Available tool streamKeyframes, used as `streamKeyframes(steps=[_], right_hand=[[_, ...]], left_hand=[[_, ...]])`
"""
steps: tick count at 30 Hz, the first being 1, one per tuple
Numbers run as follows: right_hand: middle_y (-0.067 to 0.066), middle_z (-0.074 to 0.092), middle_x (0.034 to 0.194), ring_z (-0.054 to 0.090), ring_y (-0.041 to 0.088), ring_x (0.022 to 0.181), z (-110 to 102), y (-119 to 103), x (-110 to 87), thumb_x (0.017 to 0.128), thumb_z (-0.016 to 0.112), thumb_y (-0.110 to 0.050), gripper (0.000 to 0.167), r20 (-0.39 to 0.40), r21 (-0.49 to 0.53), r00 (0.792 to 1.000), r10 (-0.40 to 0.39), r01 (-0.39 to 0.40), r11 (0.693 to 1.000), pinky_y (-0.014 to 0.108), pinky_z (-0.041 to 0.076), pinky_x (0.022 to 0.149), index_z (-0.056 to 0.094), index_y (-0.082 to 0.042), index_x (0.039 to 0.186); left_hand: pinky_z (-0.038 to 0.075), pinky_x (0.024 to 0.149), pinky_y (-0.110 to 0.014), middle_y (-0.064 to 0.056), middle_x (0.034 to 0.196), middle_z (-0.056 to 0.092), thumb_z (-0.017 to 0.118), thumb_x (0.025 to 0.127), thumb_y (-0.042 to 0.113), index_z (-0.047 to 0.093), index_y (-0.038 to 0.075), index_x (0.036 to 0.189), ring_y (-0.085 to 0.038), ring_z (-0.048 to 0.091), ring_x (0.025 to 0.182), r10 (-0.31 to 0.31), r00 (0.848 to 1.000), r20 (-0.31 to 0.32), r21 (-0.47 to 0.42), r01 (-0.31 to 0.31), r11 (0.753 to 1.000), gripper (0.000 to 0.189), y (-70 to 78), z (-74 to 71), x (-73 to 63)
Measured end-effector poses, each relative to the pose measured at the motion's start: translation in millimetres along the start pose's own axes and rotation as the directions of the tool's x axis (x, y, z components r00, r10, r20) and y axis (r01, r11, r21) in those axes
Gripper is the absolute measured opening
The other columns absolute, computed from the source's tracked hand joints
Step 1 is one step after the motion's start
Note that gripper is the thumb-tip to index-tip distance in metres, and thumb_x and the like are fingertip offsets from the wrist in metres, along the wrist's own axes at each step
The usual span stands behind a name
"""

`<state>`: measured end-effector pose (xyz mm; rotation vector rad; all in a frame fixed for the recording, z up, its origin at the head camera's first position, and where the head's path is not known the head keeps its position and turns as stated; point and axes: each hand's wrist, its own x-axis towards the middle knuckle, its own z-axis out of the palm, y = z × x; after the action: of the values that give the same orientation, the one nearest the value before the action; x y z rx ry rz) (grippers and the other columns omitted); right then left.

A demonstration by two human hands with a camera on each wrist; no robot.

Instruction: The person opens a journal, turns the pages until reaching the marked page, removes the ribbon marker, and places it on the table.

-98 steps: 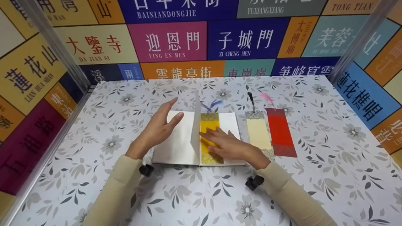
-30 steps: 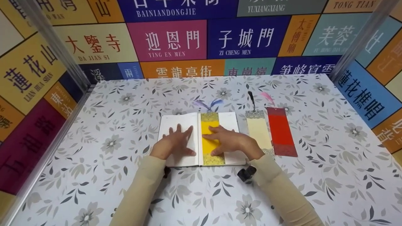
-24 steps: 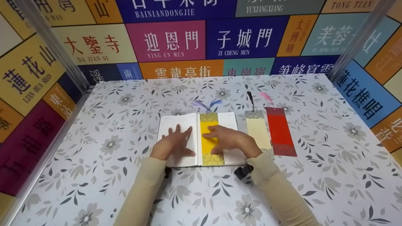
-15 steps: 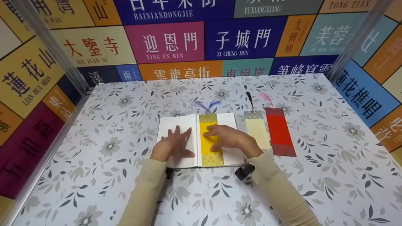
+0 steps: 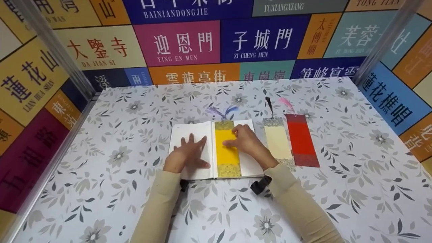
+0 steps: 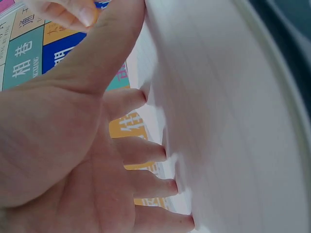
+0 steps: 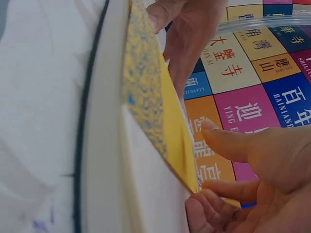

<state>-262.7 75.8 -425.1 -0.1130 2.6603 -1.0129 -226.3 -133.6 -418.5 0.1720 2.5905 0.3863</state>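
An open book lies with its blank left page (image 5: 190,133) and right page (image 5: 248,167) up. Along the right page, near the spine, lies a yellow bookmark (image 5: 226,155) with patterned ends and a blue-violet tassel (image 5: 223,112). My left hand (image 5: 185,153) rests on the left page with its fingers spread; in the left wrist view its fingertips (image 6: 165,153) press the paper. My right hand (image 5: 248,140) is over the bookmark, fingers bent, fingertips (image 7: 197,206) at its right edge. In the right wrist view the thumb stands apart from those fingers.
Right of the book lie a cream bookmark (image 5: 277,141) with a black tassel and a red bookmark (image 5: 302,140) with a pink tassel. A flower-patterned cloth (image 5: 216,216) covers the table. Printed panels (image 5: 179,42) and clear corner posts (image 5: 67,50) stand around it.
A raised page has gone down flat, and my left hand has moved onto the left page. My right hand has gone from lying spread on the yellow bookmark to bending its fingers at the edge.
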Motion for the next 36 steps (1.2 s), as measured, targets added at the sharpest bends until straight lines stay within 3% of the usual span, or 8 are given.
streamKeyframes(steps=[8,14,18,25,29,33,36], right_hand=[[0.024,0.051,0.129,0.053,0.034,0.107,3.7,-0.2,-5.6,0.08,0.082,-0.045,0.085,-0.03,-0.189,0.998,0.052,-0.057,0.98,0.048,0.049,0.098,0.043,0.002,0.139],[0.023,0.06,0.126,0.058,0.034,0.11,4.1,-3.4,-11.2,0.082,0.081,-0.041,0.089,-0.002,-0.228,0.995,0.105,-0.102,0.968,0.048,0.048,0.1,0.035,0.004,0.144],[0.021,0.062,0.12,0.058,0.032,0.102,2.4,-4.9,-13.2,0.082,0.081,-0.039,0.083,0.005,-0.223,0.992,0.125,-0.12,0.967,0.042,0.049,0.091,0.039,0.003,0.139],[0.015,0.06,0.101,0.056,0.023,0.074,-0.2,-2.4,-12.8,0.083,0.08,-0.041,0.07,0.04,-0.202,0.992,0.119,-0.109,0.973,0.026,0.045,0.057,0.048,0.002,0.128],[0.011,0.059,0.093,0.054,0.021,0.067,-2.2,-0.8,-11.3,0.083,0.08,-0.04,0.061,0.036,-0.186,0.995,0.097,-0.089,0.979,0.025,0.043,0.053,0.051,-0.001,0.119],[0.008,0.057,0.088,0.053,0.018,0.063,-4.0,0.3,-11.0,0.085,0.08,-0.033,0.045,0.037,-0.108,0.995,0.093,-0.089,0.99,0.023,0.043,0.05,0.054,-0.005,0.108],[0.008,0.057,0.088,0.052,0.015,0.059,-5.1,0.7,-9.8,0.086,0.079,-0.028,0.04,0.045,-0.032,0.994,0.097,-0.096,0.995,0.021,0.044,0.047,0.054,-0.005,0.108]], left_hand=[[0.017,0.115,-0.077,-0.03,0.165,-0.002,0.076,0.085,0.048,0.012,0.024,0.162,-0.057,0.004,0.151,0.019,1.0,-0.002,0.009,-0.019,1.0,0.104,-0.6,-1.8,1.1],[0.019,0.115,-0.077,-0.03,0.165,-0.001,0.075,0.085,0.05,0.012,0.024,0.163,-0.057,0.006,0.15,0.023,1.0,-0.004,0.038,-0.023,0.999,0.104,-0.3,0.6,2.6],[0.019,0.114,-0.077,-0.031,0.165,0.0,0.076,0.084,0.049,0.012,0.023,0.163,-0.058,0.006,0.15,0.028,1.0,-0.008,0.035,-0.028,0.999,0.105,-0.3,-0.2,3.3],[0.019,0.113,-0.078,-0.033,0.164,0.001,0.076,0.084,0.05,0.012,0.021,0.163,-0.059,0.007,0.149,0.029,1.0,0.001,0.037,-0.029,0.999,0.105,-1.1,-1.2,2.3],[0.017,0.114,-0.078,-0.031,0.164,-0.001,0.075,0.084,0.05,0.012,0.022,0.163,-0.058,0.005,0.149,0.027,1.0,0.004,0.023,-0.027,0.999,0.105,-0.5,-2.2,1.2],[0.016,0.114,-0.078,-0.032,0.164,-0.002,0.075,0.085,0.049,0.011,0.022,0.163,-0.059,0.004,0.149,0.032,0.999,0.01,0.014,-0.032,0.999,0.105,0.0,-2.9,0.9],[0.017,0.113,-0.079,-0.032,0.164,-0.001,0.076,0.085,0.048,0.012,0.022,0.162,-0.06,0.005,0.149,0.035,0.999,0.01,0.019,-0.035,0.999,0.104,0.0,-2.9,1.8]])
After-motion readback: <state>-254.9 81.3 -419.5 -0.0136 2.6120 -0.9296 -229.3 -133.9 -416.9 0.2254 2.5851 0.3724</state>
